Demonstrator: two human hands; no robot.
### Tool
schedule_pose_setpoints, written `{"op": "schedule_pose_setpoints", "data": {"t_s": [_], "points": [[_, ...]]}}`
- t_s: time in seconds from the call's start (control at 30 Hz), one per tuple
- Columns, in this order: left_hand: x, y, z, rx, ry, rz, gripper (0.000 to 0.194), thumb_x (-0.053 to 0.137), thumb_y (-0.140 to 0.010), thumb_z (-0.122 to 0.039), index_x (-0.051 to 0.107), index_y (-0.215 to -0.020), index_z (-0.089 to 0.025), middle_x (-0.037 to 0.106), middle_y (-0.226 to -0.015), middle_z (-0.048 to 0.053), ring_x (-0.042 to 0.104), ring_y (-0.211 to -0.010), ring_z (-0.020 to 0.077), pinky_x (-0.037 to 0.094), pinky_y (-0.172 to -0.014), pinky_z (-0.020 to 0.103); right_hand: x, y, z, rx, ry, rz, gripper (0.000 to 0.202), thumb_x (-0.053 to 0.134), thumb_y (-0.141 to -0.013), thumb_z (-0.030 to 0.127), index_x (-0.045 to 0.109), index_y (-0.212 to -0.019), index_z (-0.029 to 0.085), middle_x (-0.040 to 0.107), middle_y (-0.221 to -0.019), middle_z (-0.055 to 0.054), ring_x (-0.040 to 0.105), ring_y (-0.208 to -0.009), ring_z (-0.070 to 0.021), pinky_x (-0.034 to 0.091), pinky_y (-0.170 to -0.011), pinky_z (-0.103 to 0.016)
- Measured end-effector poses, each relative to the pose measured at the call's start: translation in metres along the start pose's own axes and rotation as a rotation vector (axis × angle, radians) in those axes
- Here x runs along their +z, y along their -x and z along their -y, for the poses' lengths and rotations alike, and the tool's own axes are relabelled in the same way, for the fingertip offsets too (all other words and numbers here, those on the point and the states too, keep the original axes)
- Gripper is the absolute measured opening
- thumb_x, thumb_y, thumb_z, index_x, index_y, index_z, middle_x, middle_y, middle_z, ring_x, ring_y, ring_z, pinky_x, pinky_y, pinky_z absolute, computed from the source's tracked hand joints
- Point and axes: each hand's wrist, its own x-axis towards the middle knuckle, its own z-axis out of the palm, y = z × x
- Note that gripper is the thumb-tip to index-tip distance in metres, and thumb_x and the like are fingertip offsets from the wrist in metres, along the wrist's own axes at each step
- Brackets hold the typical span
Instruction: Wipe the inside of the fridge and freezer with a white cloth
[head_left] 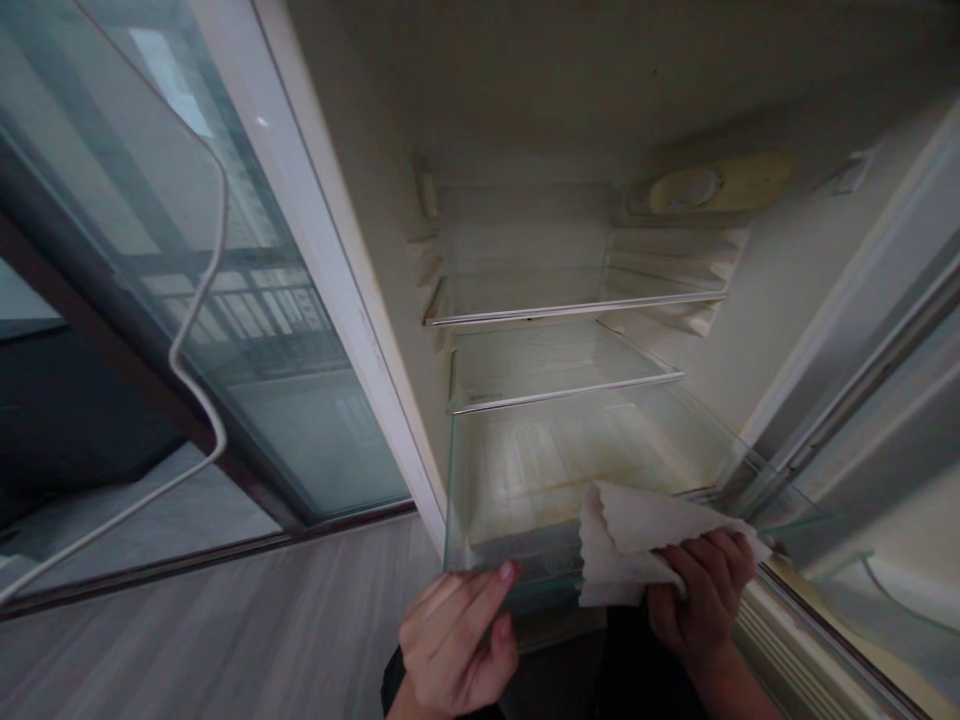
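My left hand [459, 640] is at the front left corner of a clear glass shelf [551, 480] that juts out low in the fridge. Its index finger reaches along the shelf's front edge and its thumb stands apart below. Nothing shows between them, and whether the finger touches the glass I cannot tell. My right hand [705, 590] is closed around a white cloth [637, 535] with a wavy edge. The cloth is folded over and spreads left across the front right part of the shelf. Yellowish stains show beneath the glass.
Two more glass shelves with pale front trims, an upper shelf [577, 309] and a middle shelf [566, 392], sit deeper inside. A yellowed control housing [720, 187] is on the right wall. The open fridge door [892, 480] stands right. A white cable [176, 360] hangs left before glass panels.
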Motion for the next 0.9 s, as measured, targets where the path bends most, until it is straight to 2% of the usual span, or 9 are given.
{"op": "schedule_pose_setpoints", "data": {"t_s": [0.37,0.6,0.77,0.9], "points": [[0.0000,0.0004,0.0002,-0.013,0.008,0.007,0.042,0.055,-0.080,-0.002,0.064,-0.120,-0.006,0.078,-0.093,0.015,0.073,-0.077,0.0166,0.059,-0.062,0.026,0.0002,0.0042,-0.0015,-0.007,0.012,0.007,0.012,0.055,-0.088,0.024,0.063,-0.089,0.015,0.056,-0.086,-0.007,0.050,-0.097,-0.0281,0.033,-0.103,-0.054],[-0.0001,0.0004,-0.0008,-0.015,-0.001,-0.010,0.041,0.055,-0.080,-0.002,0.065,-0.120,-0.006,0.078,-0.093,0.015,0.073,-0.075,0.0163,0.058,-0.061,0.025,-0.0002,0.0026,-0.0010,0.012,0.007,0.006,0.009,0.055,-0.085,0.021,0.062,-0.090,0.017,0.056,-0.084,-0.006,0.050,-0.095,-0.0268,0.034,-0.102,-0.054],[-0.0014,-0.0020,-0.0015,-0.026,-0.019,0.029,0.041,0.054,-0.083,-0.005,0.064,-0.123,-0.010,0.079,-0.092,0.012,0.073,-0.074,0.0156,0.058,-0.061,0.025,-0.0008,0.0039,-0.0009,0.015,0.006,0.018,0.011,0.056,-0.084,0.020,0.062,-0.092,0.018,0.056,-0.084,-0.006,0.051,-0.096,-0.0273,0.034,-0.102,-0.056],[-0.0013,-0.0027,0.0005,0.018,-0.005,0.049,0.039,0.053,-0.082,-0.004,0.065,-0.119,-0.007,0.078,-0.088,0.013,0.073,-0.074,0.0165,0.058,-0.060,0.026,-0.0009,0.0049,-0.0003,0.025,0.014,0.020,0.011,0.055,-0.084,0.023,0.062,-0.092,0.020,0.055,-0.084,-0.006,0.050,-0.095,-0.0274,0.034,-0.102,-0.056]]}}
